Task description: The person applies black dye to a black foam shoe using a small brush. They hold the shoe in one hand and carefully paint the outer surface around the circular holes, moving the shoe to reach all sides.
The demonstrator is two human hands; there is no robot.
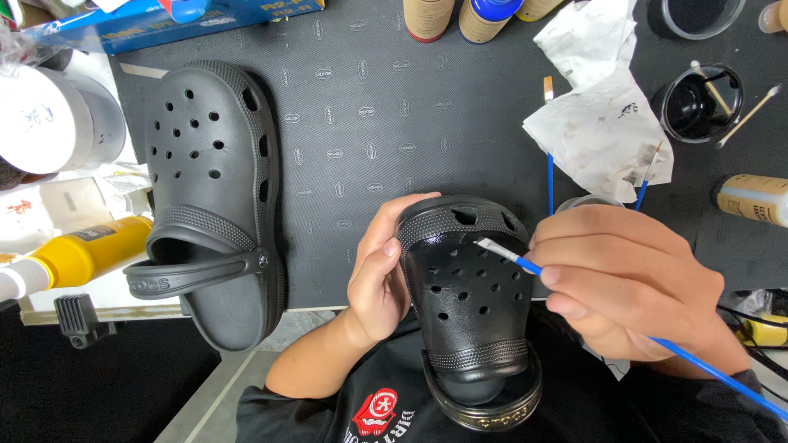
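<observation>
Glossy black clog point(468, 303) held toe-up; blue-handled brush point(525, 262) tip touching its perforated upper.

Two black clogs were out there: one clog point(215, 197) flat on the mat, one glossy clog point(469, 303) in hand. Three blue-handled brushes: one point(525, 264) working, two point(550, 176) point(646, 182) parked by a crumpled paper towel point(603, 115). One yellow bottle point(86, 253), and one black cup point(699, 102) holding two sticks.

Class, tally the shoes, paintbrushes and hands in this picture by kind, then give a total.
Black perforated foam clogs: 2 (glossy held clog, matte clog on mat)
Blue-handled paintbrushes: 3 ()
Hands: 2 (left hand, right hand)
Total: 7
</observation>
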